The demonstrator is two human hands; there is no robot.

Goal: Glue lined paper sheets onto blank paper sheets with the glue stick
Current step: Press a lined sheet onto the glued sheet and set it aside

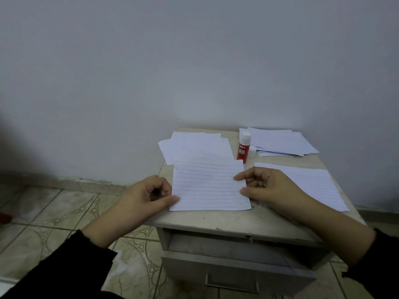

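Observation:
A lined paper sheet point(209, 186) lies in the middle of the small table point(237, 221). My left hand point(144, 199) pinches its left edge between thumb and curled fingers. My right hand point(265, 186) pinches its right edge the same way. The red glue stick point(243, 147) stands upright behind the sheet, its white cap point(252, 152) resting beside it. A stack of sheets point(194, 147) sits at the back left, another stack point(280, 141) at the back right. One more lined sheet point(311, 184) lies at the right, partly under my right forearm.
The table stands against a plain wall point(194, 61), with a partly open drawer point(235, 255) at its front. Patterned floor tiles point(64, 216) spread to the left. Both my arms wear dark sleeves.

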